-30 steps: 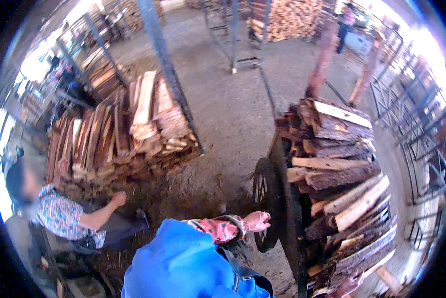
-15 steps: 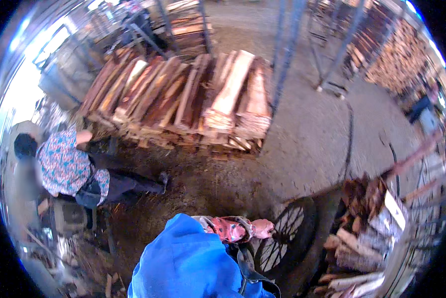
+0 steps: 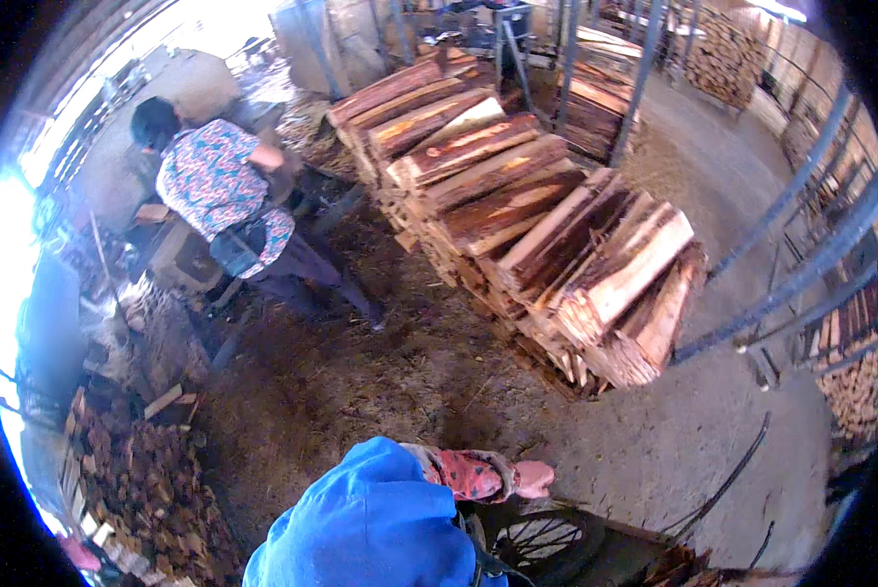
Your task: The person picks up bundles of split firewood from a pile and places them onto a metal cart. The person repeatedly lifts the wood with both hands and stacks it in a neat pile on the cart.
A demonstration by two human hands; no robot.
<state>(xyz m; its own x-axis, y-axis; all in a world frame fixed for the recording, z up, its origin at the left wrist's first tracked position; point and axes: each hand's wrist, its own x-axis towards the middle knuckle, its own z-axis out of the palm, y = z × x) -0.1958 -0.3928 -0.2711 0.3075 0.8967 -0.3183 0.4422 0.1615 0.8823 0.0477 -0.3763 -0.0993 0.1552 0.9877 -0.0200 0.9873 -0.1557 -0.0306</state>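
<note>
My right hand (image 3: pixel 534 479), in a pink glove, reaches out to the right from a red patterned sleeve (image 3: pixel 466 475). It hangs above a dark spoked wheel (image 3: pixel 544 536), apart from the stacked logs. Its fingers blur into one shape, so whether they are curled or straight does not show, and no object is visible in the glove. Bright blue cloth (image 3: pixel 370 523) on my body fills the lower middle and covers part of that arm. My left hand is out of sight.
A long stack of split logs (image 3: pixel 478 196) runs diagonally ahead. To the left, a person (image 3: pixel 214 181) in a flowered shirt leans over a work area. Chopped wood (image 3: pixel 145 479) is heaped at lower left. Blue metal posts (image 3: pixel 810 264) stand right, with a dark hose (image 3: pixel 732 479) on the floor.
My view has swung to the right, tilting the log stack, and the wood beside the wheel has mostly left the frame. My right arm remains stretched out; a wood heap appears at lower left.
</note>
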